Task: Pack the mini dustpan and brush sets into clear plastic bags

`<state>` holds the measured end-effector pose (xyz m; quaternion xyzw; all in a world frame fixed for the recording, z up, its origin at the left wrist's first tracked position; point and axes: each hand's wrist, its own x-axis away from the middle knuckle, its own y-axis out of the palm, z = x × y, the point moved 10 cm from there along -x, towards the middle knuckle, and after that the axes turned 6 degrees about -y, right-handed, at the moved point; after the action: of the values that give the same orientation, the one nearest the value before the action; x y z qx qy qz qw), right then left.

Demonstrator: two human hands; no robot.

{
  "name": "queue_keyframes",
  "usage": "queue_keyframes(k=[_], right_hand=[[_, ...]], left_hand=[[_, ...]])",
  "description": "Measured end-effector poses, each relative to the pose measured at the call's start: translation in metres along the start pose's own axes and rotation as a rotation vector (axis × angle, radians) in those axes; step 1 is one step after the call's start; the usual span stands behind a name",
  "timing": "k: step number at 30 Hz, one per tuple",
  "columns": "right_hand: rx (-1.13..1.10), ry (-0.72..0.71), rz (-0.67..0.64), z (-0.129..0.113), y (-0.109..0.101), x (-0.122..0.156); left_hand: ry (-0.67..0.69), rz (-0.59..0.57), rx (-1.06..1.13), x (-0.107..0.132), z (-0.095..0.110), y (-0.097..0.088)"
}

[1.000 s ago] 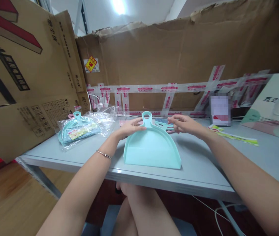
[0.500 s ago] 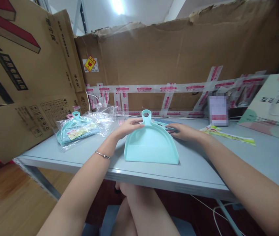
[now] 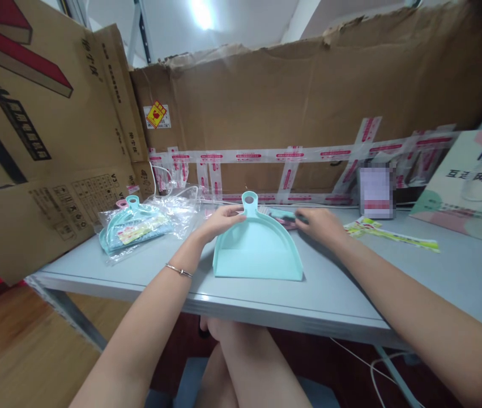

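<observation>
A mint-green dustpan [image 3: 257, 249] lies on the grey table in front of me, its ringed handle pointing away and its wide lip toward the near edge. My left hand [image 3: 222, 222] grips it at the base of the handle, thumb on top and fingers behind. To the right, my right hand [image 3: 320, 223] is closed around the end of a mint-green hand brush [image 3: 282, 213]. Most of that brush is hidden behind the dustpan. Something pinkish, partly covered, shows just below the brush.
Clear plastic bags with another dustpan set [image 3: 132, 226] lie at the left. Yellow-green label strips [image 3: 397, 233] and an upright blurred card [image 3: 375, 191] are at the right. A large cardboard sheet [image 3: 249, 113] stands behind, with a carton [image 3: 54, 141] at the left.
My right hand has moved slightly right and back, with its fingers curled round the brush, which has shifted and turned. The dustpan has moved a little to the left.
</observation>
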<state>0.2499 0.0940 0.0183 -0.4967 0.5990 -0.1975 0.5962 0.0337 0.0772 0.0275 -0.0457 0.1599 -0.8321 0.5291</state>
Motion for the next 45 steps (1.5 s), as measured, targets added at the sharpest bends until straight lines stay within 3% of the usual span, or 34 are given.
queue_keyframes(k=[2, 6, 8, 12, 18, 22, 27, 33, 37, 45], right_hand=[[-0.102, 0.066, 0.176, 0.005, -0.026, 0.001], [-0.523, 0.188, 0.594, 0.024, -0.070, 0.010], [-0.729, 0.187, 0.566, 0.020, -0.068, 0.006], [-1.075, 0.149, 0.283, -0.020, -0.044, 0.001], [-0.876, 0.038, -0.027, -0.087, -0.012, 0.013], [-0.767, -0.025, -0.069, -0.106, -0.005, 0.018], [-0.635, 0.049, 0.046, -0.096, -0.013, 0.020], [-0.539, -0.073, 0.246, -0.101, -0.032, 0.021], [-0.436, -0.122, 0.382, -0.100, -0.036, 0.024], [-0.428, -0.099, 0.355, -0.095, -0.031, 0.022]], left_hand=[[0.003, 0.001, -0.001, 0.000, 0.001, 0.000], [0.020, 0.014, -0.024, -0.003, -0.002, -0.001], [0.016, 0.052, -0.052, -0.006, -0.006, -0.004], [0.027, 0.071, -0.052, -0.009, -0.007, -0.005], [0.022, 0.087, -0.043, -0.005, -0.001, -0.003], [-0.010, 0.118, -0.060, -0.006, -0.004, -0.005], [0.000, 0.214, -0.003, -0.008, -0.007, -0.014], [0.037, 0.192, -0.010, -0.006, 0.000, -0.009], [0.065, 0.103, -0.037, -0.002, 0.009, 0.002], [0.117, 0.048, -0.154, 0.001, 0.017, 0.012]])
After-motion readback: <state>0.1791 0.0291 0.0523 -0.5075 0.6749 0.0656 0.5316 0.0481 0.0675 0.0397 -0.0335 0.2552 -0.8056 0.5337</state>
